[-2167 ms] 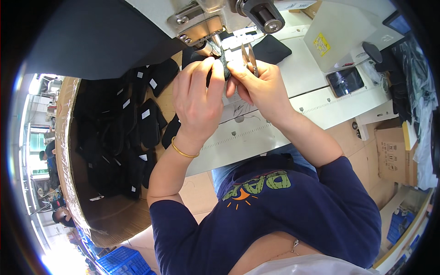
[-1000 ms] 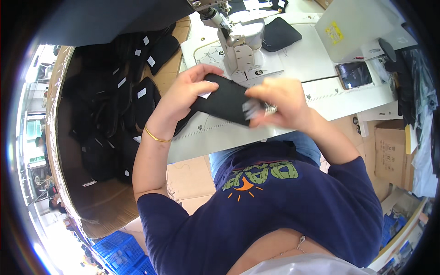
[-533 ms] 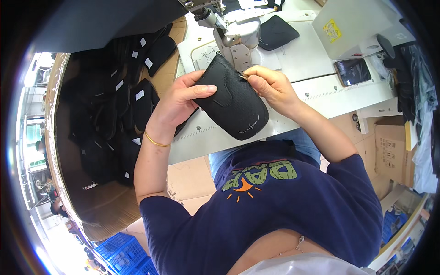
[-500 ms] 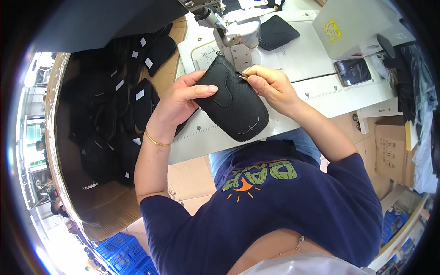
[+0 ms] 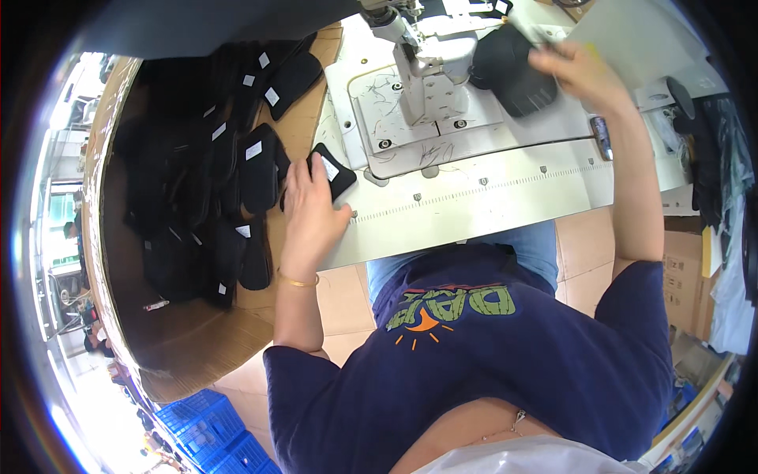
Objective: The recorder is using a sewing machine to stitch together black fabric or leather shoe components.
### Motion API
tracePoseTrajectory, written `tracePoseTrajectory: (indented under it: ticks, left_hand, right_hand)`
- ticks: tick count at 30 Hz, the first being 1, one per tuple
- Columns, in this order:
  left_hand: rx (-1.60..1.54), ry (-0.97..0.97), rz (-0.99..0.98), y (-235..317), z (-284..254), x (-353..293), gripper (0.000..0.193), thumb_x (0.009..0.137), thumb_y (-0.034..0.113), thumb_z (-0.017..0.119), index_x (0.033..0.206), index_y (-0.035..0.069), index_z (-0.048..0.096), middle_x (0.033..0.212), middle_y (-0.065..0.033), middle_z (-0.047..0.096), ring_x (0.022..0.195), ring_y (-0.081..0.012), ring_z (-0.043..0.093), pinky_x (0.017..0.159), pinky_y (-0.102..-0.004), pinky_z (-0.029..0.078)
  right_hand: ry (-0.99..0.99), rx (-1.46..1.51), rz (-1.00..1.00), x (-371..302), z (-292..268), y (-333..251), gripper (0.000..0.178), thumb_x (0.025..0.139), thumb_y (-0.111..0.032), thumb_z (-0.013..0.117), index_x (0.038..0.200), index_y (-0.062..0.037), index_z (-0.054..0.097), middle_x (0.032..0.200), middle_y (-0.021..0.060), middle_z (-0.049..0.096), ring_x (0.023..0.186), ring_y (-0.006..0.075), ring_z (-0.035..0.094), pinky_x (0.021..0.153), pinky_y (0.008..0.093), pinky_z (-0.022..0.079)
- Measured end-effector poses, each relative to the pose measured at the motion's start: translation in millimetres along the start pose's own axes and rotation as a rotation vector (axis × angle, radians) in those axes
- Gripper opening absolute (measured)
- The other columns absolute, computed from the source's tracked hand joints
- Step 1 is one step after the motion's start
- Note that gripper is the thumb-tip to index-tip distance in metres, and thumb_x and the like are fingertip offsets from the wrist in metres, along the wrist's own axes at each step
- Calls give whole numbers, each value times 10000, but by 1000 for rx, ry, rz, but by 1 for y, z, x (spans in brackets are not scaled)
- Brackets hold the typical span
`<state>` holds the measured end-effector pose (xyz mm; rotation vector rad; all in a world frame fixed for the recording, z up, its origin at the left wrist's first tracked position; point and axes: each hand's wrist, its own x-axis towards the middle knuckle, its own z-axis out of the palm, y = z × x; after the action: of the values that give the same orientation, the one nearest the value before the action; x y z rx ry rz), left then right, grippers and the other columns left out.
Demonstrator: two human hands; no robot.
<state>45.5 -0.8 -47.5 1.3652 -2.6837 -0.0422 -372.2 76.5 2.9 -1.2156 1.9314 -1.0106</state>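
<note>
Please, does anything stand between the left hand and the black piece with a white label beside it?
Nothing visible stands in the way: the left hand lies with its fingers directly over the black piece.

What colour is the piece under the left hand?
The piece is black with a white label; head view.

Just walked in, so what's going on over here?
Someone is at a sewing machine on a white table. Their left hand lies on a black piece with a white label, near the table's left edge. The right hand, blurred, is at another black piece beside the machine; its grip is unclear. More black pieces lie in a cardboard box.
</note>
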Motion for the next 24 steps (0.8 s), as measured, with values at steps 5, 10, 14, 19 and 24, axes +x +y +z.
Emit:
tracePoseTrajectory:
  ticks: [5, 10, 14, 19, 24]
  left_hand:
    - [-26, 157, -93, -7, 2, 14, 398, 769, -22, 584, 1165, -54, 576, 1087, -173, 662, 1106, -269, 608, 860, -393, 507]
    - [-1637, 32, -206, 12, -28, 28, 335, 885, 0, 576, 1219, 13, 578, 1228, -87, 635, 1138, -199, 596, 939, -356, 498]
    - [-2293, -133, -249, 53, -19, 36, 395, 916, 34, 578, 1305, 22, 512, 1281, -97, 580, 1172, -200, 568, 1041, -348, 430]
    - [-1464, 34, 141, 47, -58, 100, 342, 891, 134, 689, 1210, 38, 612, 1095, -36, 637, 1033, -118, 594, 933, -261, 469]
    - [-1380, -195, 175, 53, -86, 137, 197, 861, 76, 694, 1043, 3, 702, 986, -41, 693, 924, -119, 643, 863, -241, 494]
  right_hand:
    - [229, 71, -181, -7, 34, -22, 379, 908, -429, 645, 844, -57, 677, 669, -48, 560, 523, 18, 388, 505, 197, 297]
    - [-66, 172, -578, -58, 119, -10, 290, 1005, -249, 536, 1065, 6, 659, 900, 54, 696, 590, 55, 547, 534, 214, 466]
    - [-172, 393, -306, -86, 157, -32, 195, 929, -189, 664, 971, -2, 632, 728, 59, 651, 625, 63, 587, 561, 244, 465]
    - [-19, 364, -458, -80, 139, -35, 163, 902, -165, 684, 895, -12, 625, 661, 24, 590, 588, 53, 500, 528, 240, 404]
    - [61, 373, -479, -66, 125, -59, 192, 892, -193, 668, 866, -5, 643, 673, 33, 600, 630, 55, 518, 564, 245, 417]
